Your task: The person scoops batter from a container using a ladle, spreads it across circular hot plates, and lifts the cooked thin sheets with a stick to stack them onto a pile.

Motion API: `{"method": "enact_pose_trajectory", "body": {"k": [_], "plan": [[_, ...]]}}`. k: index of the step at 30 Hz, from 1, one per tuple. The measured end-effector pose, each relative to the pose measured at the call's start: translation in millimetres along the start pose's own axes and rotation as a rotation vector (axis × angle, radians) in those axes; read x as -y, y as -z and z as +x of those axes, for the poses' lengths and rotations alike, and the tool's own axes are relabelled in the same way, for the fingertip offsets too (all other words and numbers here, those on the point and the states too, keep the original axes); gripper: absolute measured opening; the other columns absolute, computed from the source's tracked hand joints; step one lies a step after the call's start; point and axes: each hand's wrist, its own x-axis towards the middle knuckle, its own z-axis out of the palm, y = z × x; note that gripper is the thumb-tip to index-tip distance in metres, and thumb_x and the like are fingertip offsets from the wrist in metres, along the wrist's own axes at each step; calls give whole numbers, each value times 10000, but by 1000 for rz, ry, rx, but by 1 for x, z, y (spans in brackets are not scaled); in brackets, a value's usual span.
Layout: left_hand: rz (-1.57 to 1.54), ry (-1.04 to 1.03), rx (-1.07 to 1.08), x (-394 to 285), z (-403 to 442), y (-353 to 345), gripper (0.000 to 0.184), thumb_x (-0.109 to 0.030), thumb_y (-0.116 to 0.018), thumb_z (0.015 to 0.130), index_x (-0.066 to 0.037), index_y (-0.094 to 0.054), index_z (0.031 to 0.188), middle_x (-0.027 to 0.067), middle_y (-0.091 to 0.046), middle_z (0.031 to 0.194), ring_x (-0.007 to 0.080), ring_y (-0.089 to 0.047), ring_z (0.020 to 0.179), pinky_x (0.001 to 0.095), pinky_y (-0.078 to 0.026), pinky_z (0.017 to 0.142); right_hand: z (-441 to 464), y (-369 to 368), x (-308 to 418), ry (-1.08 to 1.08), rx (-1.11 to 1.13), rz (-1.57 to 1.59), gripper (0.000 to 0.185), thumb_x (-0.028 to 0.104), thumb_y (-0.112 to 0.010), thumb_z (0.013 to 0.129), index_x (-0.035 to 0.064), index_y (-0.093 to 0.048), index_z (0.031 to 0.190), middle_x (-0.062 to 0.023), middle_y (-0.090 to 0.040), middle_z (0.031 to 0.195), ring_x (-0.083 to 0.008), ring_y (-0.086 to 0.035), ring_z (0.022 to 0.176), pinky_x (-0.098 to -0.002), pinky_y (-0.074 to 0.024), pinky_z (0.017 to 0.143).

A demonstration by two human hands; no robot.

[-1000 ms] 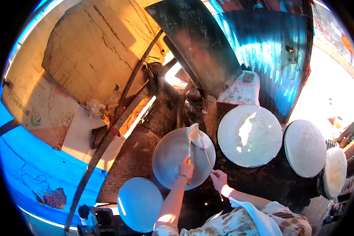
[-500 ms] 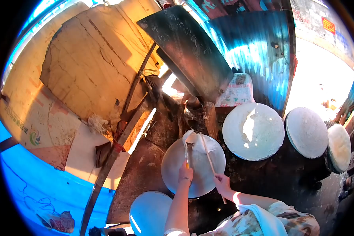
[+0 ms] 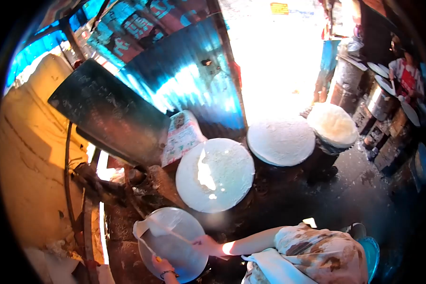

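Observation:
In front of me at the bottom is a round grey plate [image 3: 179,258]. A thin whitish sheet [image 3: 163,223] lies at its far edge, bunched at the left corner. My left hand [image 3: 162,268], with a dark band at the wrist, is closed on a slim tool with a yellow part [image 3: 158,259]; its far end merges with a pale strip. My right hand [image 3: 207,246], blurred, is closed around a thin wooden stick [image 3: 175,232] that slants across the plate to the sheet.
White-topped rounds [image 3: 232,175], [image 3: 281,142] and a cream-topped round [image 3: 333,125] stand in a row to the right. A dark board [image 3: 111,111] leans behind, beside a printed sack [image 3: 182,135]. Another person [image 3: 407,78] is at the far right near metal drums [image 3: 381,102].
My view has swung to the right, so the plate and both hands appear lower and further left. The other person and the drums have come into sight. Both hands keep their holds.

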Motion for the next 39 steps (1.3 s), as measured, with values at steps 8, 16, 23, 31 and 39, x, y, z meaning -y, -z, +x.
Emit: {"method": "enact_pose_trajectory", "body": {"k": [8,16,23,31,39], "plan": [[23,-184,-163,105,46,-6,535,-18,-471,744,-131,-420,1264,112,-545,765,195,-472,382,316,-401,332,21,0,21,2,240,-116,226,152,-649,768,-3,-656,932,-74,-639,706,-108,-566,607,-258,-468,546],[-255,206,-84,52,-46,19,549,-30,-489,761,-106,-381,1293,72,-514,678,171,-491,441,310,-410,389,42,-24,22,-32,389,-209,263,154,-670,755,-10,-652,960,-76,-639,733,-124,-583,611,-276,-483,577],[-715,357,-83,72,-127,21,585,-11,-562,798,-126,-342,1328,56,-518,696,135,-493,441,259,-391,347,102,5,2,102,417,-307,224,140,-663,728,-4,-668,899,-108,-631,692,-140,-589,586,-277,-484,557],[-981,568,-117,76,-230,-3,615,3,-575,808,-147,-306,1340,68,-539,734,139,-509,485,247,-394,381,130,20,73,43,679,-361,223,136,-696,710,-12,-669,875,-56,-615,651,-119,-555,565,-261,-466,540],[-1230,387,-39,27,-283,33,462,-131,-516,866,-173,-313,1279,51,-489,660,116,-404,432,239,-339,384,124,28,104,-256,992,-440,267,166,-705,710,42,-665,943,-20,-569,610,-65,-449,426,-209,-336,370]]}}
